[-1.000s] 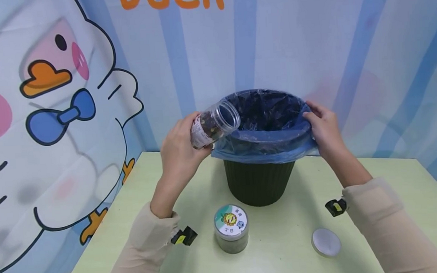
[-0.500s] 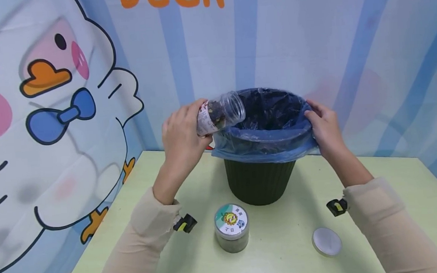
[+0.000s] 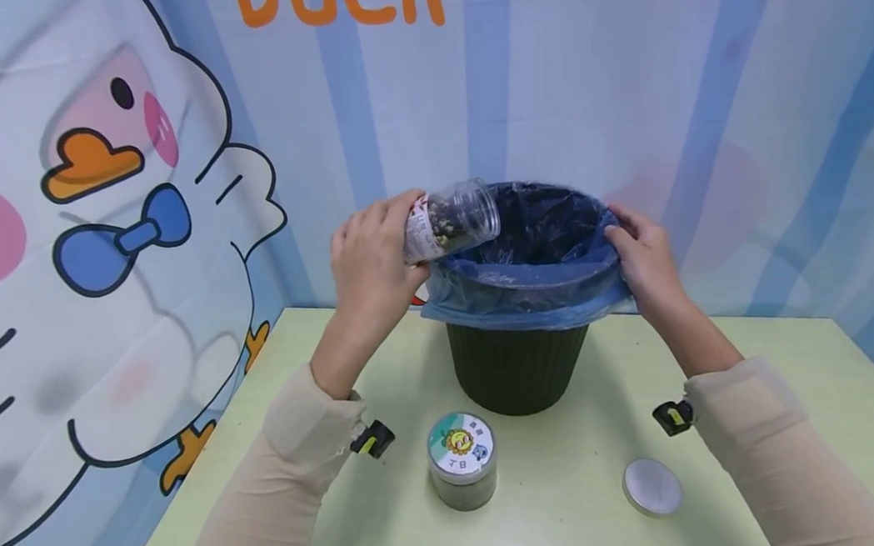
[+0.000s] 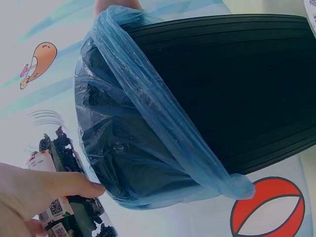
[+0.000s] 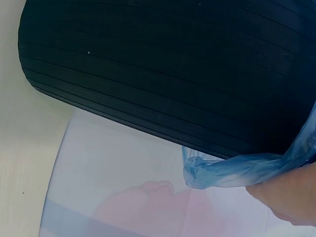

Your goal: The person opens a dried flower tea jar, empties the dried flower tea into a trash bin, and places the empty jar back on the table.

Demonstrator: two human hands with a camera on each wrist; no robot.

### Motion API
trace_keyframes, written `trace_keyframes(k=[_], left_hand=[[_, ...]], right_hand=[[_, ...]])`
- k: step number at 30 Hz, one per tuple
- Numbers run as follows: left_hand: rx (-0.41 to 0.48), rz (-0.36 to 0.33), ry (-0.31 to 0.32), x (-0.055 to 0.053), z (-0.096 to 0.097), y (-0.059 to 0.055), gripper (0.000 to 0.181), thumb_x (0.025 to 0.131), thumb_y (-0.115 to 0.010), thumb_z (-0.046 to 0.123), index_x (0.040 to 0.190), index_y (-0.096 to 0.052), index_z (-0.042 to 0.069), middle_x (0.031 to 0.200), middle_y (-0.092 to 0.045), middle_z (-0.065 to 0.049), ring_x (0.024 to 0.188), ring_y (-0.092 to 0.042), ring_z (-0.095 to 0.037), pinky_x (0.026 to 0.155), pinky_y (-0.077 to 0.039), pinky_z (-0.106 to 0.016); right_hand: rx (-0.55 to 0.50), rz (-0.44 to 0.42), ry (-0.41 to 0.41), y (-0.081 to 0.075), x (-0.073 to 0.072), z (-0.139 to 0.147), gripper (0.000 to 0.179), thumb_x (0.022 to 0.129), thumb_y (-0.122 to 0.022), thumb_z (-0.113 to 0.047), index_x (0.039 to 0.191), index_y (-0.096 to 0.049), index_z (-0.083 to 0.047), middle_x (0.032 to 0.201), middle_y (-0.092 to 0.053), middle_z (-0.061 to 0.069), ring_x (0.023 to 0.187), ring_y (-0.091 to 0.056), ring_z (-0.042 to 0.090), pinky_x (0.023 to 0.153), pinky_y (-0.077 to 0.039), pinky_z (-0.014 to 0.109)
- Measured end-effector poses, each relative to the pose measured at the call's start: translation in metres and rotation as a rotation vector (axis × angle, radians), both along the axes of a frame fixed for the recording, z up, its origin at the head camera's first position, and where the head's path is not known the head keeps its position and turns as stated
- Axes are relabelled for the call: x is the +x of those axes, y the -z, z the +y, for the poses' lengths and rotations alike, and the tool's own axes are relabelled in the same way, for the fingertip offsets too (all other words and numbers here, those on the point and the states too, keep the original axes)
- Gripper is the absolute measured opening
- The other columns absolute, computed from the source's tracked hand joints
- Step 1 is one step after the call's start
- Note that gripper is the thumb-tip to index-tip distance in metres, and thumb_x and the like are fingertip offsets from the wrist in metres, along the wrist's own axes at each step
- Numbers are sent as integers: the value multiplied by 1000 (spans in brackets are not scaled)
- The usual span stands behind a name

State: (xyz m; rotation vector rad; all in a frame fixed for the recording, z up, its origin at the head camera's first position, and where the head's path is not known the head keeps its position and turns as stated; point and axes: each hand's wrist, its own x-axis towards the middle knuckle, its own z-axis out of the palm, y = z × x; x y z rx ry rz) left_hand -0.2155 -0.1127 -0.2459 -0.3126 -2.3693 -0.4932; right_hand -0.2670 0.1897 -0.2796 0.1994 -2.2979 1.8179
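My left hand (image 3: 376, 264) grips a clear jar (image 3: 452, 222) with a white and red label and dark, dried-looking bits inside. The jar is tipped almost onto its side, its open mouth at the left rim of a black ribbed trash can (image 3: 521, 368). In the left wrist view the thumb lies across the jar (image 4: 58, 210). A blue plastic bag (image 3: 521, 301) lines the can and folds over its rim. At the right rim my right hand (image 3: 650, 256) pinches the bag and rim, thumb outside; its other fingertips are partly hidden.
In front of the can stands a lidded jar (image 3: 464, 463) with a sunflower picture on top. A round silvery lid (image 3: 652, 487) lies on the pale green table (image 3: 565, 524) to the right. A cartoon duck curtain (image 3: 411, 99) hangs close behind the can.
My left hand has moved slightly right and tipped the jar further, bringing its mouth over the can's left rim. The right hand stays at the bag's edge.
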Motion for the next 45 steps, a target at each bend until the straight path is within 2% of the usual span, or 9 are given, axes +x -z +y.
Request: trace_keyframes(k=[8,19,25,28,35,45], left_hand=[[-36,29,9,-4,1,-10,70,79,-84,13,142,-54,18,134,-59,-10,121,-53,-34,102,-36,-56],[-65,-11,4,-2,-4,-24,69,80,-84,18,142,-53,19,136,-58,-10,123,-52,-34,102,-37,-56],[-90,22,-5,-11,-9,-41,67,80,-82,16,141,-55,19,132,-60,-11,114,-56,-34,97,-40,-55],[-98,6,-9,-15,-12,-46,67,80,-81,15,140,-55,19,131,-60,-12,113,-55,-34,97,-39,-55],[-133,-58,-11,-20,-10,-40,72,78,-85,16,142,-52,21,134,-57,-11,117,-52,-34,101,-36,-57],[-150,-64,-9,-25,-5,-35,73,79,-85,17,144,-51,21,135,-57,-11,120,-52,-35,102,-36,-56]], right_hand=[[21,12,-24,1,0,2,54,107,-34,-19,156,-25,1,160,-25,17,147,-22,29,118,-20,43],[59,20,-34,6,-2,4,53,107,-35,-18,155,-26,2,159,-27,19,147,-23,30,118,-20,45],[50,34,-28,4,-3,7,54,107,-34,-22,156,-25,2,160,-24,19,148,-20,31,119,-18,45],[63,24,-29,3,-3,6,54,108,-34,-23,156,-25,1,161,-23,18,148,-19,30,119,-18,45],[76,30,-47,7,-3,4,53,108,-35,-21,156,-26,1,160,-24,18,148,-20,30,118,-18,47],[91,50,-43,5,-2,7,53,108,-34,-22,156,-26,1,160,-25,19,147,-21,32,118,-19,48]])
